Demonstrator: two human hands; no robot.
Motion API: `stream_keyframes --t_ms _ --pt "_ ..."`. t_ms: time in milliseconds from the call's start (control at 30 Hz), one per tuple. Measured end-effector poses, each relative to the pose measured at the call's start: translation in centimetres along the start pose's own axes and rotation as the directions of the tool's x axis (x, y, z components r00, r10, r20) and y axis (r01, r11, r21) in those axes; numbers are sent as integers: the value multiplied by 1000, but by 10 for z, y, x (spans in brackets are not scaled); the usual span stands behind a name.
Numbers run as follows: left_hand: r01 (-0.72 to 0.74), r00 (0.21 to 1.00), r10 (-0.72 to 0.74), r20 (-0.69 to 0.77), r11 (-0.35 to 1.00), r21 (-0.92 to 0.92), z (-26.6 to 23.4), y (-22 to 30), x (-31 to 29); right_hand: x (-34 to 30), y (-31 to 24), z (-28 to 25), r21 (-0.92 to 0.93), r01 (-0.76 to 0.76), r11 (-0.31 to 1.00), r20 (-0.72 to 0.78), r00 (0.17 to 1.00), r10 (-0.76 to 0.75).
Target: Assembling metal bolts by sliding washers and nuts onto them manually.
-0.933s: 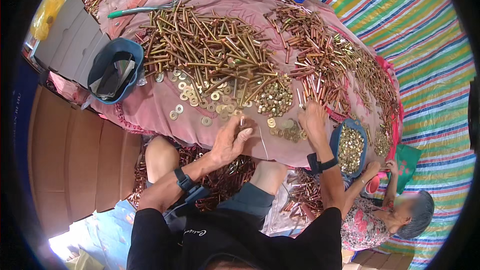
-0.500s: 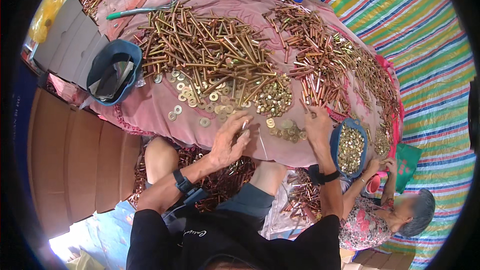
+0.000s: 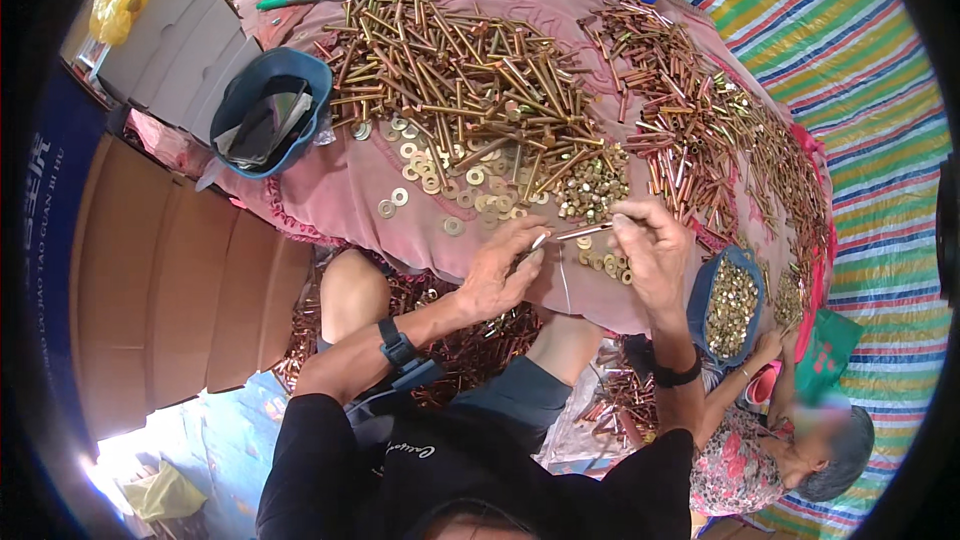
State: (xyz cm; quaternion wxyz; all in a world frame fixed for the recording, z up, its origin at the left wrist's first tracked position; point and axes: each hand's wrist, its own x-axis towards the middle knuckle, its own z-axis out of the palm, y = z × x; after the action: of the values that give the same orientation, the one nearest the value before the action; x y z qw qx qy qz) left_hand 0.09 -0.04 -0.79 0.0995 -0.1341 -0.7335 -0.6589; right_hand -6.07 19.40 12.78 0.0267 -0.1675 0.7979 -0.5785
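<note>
My left hand is over the near edge of the pink cloth, its fingers curled round a small whitish piece whose kind I cannot make out. Between the fingers and thumb of my right hand is a slim metal tube, pointing left toward my left hand. Its tip comes close to the whitish piece; whether they touch is unclear. A thin white strand hangs below. Beyond my hands lie flat washers, a heap of nuts and a large pile of long bolts.
Metal sleeves cover the right of the pink cloth. A blue tub of nuts stands near my right forearm; another blue tub is at the left. Cardboard rises at the left. A co-worker sits at the lower right.
My right hand has come away from the edge of the sleeve pile with the metal tube, now held level near my left hand. The whole view has shifted slightly.
</note>
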Motion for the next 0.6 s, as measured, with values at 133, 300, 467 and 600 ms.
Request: stream_keyframes --t_ms 133,300,467,600 --pt "6 1000 -6 -6 1000 -28 3 -2 1 5 -4 11 37 -39 999 23 999 38" --pt "-38 999 38 0 999 38 -3 1 -2 9 -10 19 81 -20 996 17 1000 19" --pt "-95 995 96 -4 993 70 -1 2 1 14 -10 21 -10 1 1000 25 1000 0" --pt "-81 996 79 29 995 66 0 1 0 15 -20 30 -311 382 870 163 924 -347"
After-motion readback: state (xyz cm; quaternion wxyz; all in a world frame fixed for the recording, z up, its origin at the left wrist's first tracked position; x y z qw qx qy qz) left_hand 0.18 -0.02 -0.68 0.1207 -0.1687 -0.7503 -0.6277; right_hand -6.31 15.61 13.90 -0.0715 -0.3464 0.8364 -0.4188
